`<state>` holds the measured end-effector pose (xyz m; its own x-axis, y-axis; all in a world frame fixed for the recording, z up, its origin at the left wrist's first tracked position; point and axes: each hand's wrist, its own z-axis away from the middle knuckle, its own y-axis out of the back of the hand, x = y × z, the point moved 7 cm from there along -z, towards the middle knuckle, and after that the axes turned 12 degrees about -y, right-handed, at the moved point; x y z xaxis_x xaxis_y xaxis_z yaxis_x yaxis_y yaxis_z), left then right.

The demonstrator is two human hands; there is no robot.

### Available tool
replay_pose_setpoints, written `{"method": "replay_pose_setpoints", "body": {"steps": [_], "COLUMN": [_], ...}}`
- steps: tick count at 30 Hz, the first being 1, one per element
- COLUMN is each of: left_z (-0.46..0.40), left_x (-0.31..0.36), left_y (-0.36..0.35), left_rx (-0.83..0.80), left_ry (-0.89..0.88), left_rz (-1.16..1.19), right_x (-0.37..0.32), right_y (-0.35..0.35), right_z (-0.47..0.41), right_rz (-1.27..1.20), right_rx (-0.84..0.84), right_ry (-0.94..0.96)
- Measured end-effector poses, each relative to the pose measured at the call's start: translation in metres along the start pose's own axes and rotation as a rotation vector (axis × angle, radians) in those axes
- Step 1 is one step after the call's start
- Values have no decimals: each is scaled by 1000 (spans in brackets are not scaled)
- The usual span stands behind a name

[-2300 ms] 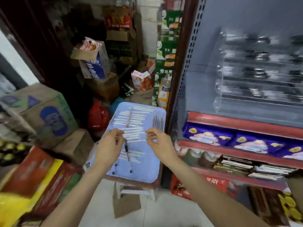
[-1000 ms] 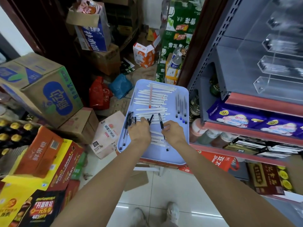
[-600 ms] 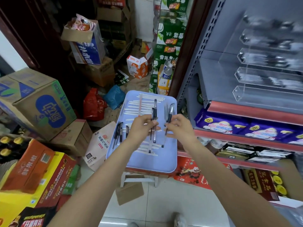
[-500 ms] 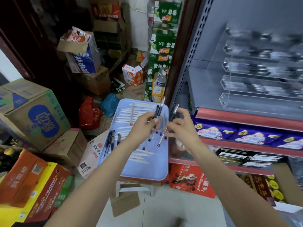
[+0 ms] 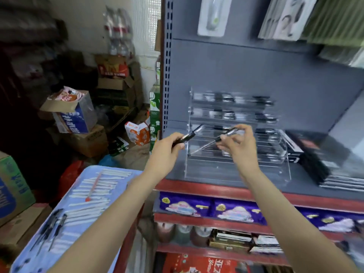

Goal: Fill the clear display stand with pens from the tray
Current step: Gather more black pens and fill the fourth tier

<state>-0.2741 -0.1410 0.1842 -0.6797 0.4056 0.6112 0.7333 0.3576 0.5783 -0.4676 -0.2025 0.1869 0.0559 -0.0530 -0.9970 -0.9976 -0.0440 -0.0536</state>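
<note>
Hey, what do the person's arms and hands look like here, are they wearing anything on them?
Both forearms are bare as far as the picture shows them; no sleeve edge is in view. The left hand and the right hand wear no gloves, and no watch, bracelet or ring shows, though motion blur could hide something small on the fingers.

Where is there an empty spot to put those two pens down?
On the grey shelf, a bare strip lies left of the clear display stand, by the upright. The blue tray has open room along its right edge. Right of the stand is crowded with stacked black packs.
</note>
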Motion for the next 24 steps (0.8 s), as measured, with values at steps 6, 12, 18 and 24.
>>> {"method": "replay_pose_setpoints", "body": {"steps": [6,12,18,24], "left_z": [-19,-31,-36,-38], "left_x": [5,1,5,9], "left_y": [-20,-25,-32,-37], "left_rx": [14,28,-14,-42], "left_ry": [38,65,37,27], "left_rz": [-110,-156,-176,-188], "right_x": [17,24,24,33], "right_y": [28,22,19,13], "right_z": [-41,-66,-70,-79], "right_rz": [130,776,1159,1073], "right_rx": [8,12,41,-121], "right_ry": [-42,124,202,161]}}
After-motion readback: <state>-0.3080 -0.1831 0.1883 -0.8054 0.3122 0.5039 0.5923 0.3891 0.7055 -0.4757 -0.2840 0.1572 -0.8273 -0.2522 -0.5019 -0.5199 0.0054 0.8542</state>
